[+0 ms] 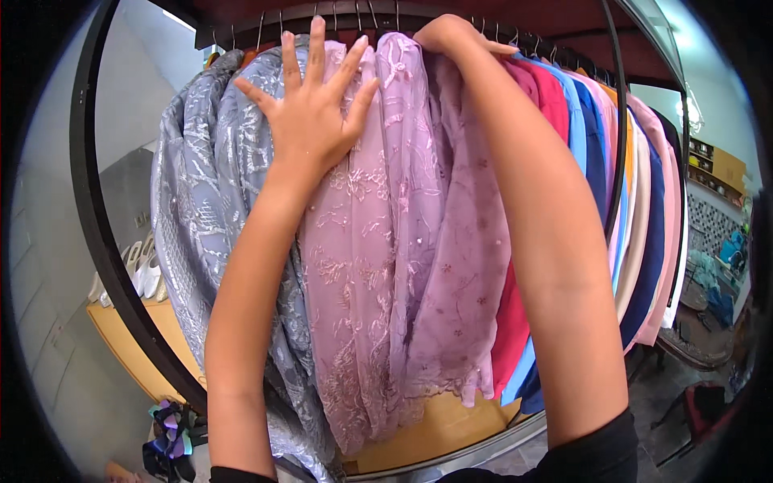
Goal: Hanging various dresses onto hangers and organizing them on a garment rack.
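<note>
My left hand (314,121) lies against the upper part of the hanging garments, its fingers spread wide and holding nothing. It is over the border between silver-grey embroidered lace garments (197,161) and a pink embroidered lace garment (346,241). My right hand (459,36) is bent at the wrist near the hanger rail, above a mauve sheer garment (463,258) with small floral motifs. One finger of it stretches right; the others are mostly hidden. Between my arms hangs a lilac lace garment (411,137) with a knotted trim at its top.
A dark-framed rack (88,153) carries wire hangers (260,32) along its rail. Right of my arm hang red, blue, pink, orange and cream garments (636,217). White shoes (147,278) stand on a wooden surface (129,338) at left. Coloured items (171,431) lie below.
</note>
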`<action>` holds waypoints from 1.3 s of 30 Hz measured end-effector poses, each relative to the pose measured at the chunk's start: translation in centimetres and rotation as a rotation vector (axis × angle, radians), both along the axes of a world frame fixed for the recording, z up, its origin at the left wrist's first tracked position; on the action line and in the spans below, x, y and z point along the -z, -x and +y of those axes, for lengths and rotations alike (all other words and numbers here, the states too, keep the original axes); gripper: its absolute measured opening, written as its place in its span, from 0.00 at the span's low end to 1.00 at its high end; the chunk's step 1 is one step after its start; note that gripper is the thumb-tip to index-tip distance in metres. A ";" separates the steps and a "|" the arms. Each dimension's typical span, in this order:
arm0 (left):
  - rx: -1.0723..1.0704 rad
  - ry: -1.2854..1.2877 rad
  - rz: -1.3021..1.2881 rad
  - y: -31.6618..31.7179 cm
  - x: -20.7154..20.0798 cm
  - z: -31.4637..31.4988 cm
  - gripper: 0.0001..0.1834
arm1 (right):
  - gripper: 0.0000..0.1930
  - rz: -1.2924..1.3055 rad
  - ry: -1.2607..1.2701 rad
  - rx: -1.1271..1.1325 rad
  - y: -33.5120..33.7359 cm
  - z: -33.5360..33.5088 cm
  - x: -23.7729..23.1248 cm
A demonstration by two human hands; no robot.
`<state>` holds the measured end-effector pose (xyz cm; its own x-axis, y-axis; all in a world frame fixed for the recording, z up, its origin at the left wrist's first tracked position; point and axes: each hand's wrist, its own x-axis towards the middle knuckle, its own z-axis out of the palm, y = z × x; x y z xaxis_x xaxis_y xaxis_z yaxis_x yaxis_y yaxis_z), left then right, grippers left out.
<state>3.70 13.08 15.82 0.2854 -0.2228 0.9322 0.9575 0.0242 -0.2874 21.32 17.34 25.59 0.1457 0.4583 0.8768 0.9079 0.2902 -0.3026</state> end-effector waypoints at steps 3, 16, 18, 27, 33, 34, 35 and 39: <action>-0.058 -0.015 -0.010 -0.1 0.2 0.2 0.24 | 0.29 -0.031 0.003 0.015 -0.4 0.5 0.7; 0.132 0.281 -0.103 -5.2 -1.5 -4.1 0.26 | 0.29 -0.047 -0.377 -0.137 1.1 -0.6 5.7; 0.034 0.327 -0.247 -5.4 -2.4 -4.5 0.25 | 0.19 0.056 -0.432 -0.339 2.8 -2.8 5.8; 0.019 0.341 -0.264 -5.5 -3.0 -4.7 0.24 | 0.16 0.184 -0.995 -0.081 6.0 1.5 5.6; 0.019 0.376 -0.265 -2.8 -3.2 -4.4 0.25 | 0.16 0.218 -0.409 -0.650 4.5 -4.1 5.6; 0.039 0.332 -0.252 -2.5 -3.3 -3.8 0.24 | 0.16 0.244 -0.424 -0.686 4.8 -4.0 5.8; 0.066 0.324 -0.248 -3.4 -3.5 -3.5 0.24 | 0.17 0.257 -0.448 -0.639 4.2 -3.2 5.5; 0.104 0.284 -0.108 -1.8 -3.3 -2.6 0.25 | 0.20 0.133 -0.375 -0.580 3.1 -3.6 6.2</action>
<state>5.49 10.51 19.11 0.1708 0.0276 0.9849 0.9760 -0.1420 -0.1652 18.20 13.78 19.42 0.0867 0.1650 0.9825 0.5374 0.8227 -0.1856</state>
